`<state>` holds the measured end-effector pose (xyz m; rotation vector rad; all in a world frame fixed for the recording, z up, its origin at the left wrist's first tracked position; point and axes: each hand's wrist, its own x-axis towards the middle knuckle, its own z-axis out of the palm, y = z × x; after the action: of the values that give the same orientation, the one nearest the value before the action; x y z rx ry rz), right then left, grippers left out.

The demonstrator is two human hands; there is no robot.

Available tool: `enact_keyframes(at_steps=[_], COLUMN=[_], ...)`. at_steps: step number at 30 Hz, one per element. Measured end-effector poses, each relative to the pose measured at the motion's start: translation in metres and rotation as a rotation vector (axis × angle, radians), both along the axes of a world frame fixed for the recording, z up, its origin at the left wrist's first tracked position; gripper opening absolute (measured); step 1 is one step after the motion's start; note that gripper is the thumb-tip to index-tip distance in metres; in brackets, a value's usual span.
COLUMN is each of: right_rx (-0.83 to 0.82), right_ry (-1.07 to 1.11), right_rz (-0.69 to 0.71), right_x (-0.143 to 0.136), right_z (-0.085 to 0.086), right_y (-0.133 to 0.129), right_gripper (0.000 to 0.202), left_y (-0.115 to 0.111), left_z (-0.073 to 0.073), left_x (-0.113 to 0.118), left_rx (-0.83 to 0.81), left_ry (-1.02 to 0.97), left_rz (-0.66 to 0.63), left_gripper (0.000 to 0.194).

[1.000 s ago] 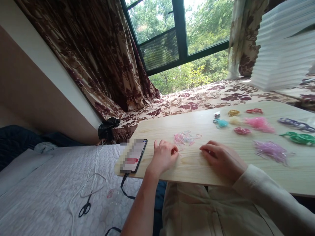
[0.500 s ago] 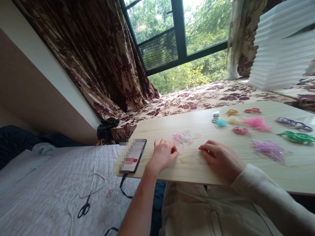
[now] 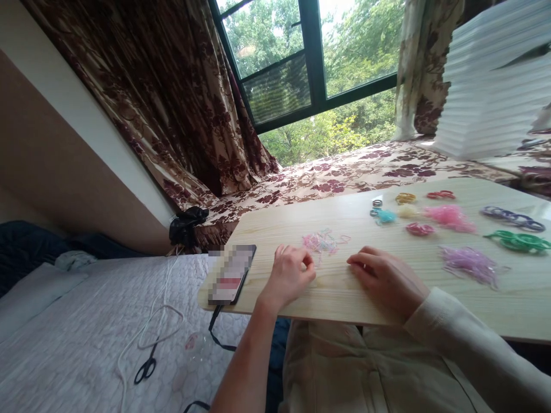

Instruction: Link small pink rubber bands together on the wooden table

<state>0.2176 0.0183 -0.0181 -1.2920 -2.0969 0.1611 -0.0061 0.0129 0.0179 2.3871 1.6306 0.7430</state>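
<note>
My left hand (image 3: 291, 274) is over the wooden board (image 3: 267, 226), thumb and forefinger brought together in a pinch. What sits between those fingertips, if anything, is too small to make out. Just beyond it lies a loose pile of small pink, white and pale green elastic bands (image 3: 322, 241). To the right, my right hand (image 3: 387, 279) rests on the board with its fingers curled and pressed together; I cannot see whether they hold anything. Past that hand are a heap of purple bands (image 3: 470, 265) and a pink heap (image 3: 450, 217).
A phone (image 3: 232, 274) lies at the board's left end, its strap hanging off. Green hair ties (image 3: 519, 240), purple coiled ties (image 3: 512, 218) and a turquoise bunch (image 3: 384, 216) occupy the right half. Scissors (image 3: 145, 370) and a white cord (image 3: 140, 338) are on the bed.
My left hand has shifted slightly to the right and toward me, its fingers still pinched. My right hand has stayed in place.
</note>
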Motion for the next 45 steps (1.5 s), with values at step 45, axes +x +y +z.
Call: enact_keyframes(at_steps=[45], right_rx=[0.045], right_ry=[0.215], right_rz=[-0.150], right_x=[0.079], right_z=[0.037], right_y=[-0.040], right_gripper=[0.034], left_y=[-0.004], left_z=[-0.042], left_x=[0.021], left_rx=[0.294], left_ry=[-0.232], left_rz=[0.024], left_gripper=[0.019])
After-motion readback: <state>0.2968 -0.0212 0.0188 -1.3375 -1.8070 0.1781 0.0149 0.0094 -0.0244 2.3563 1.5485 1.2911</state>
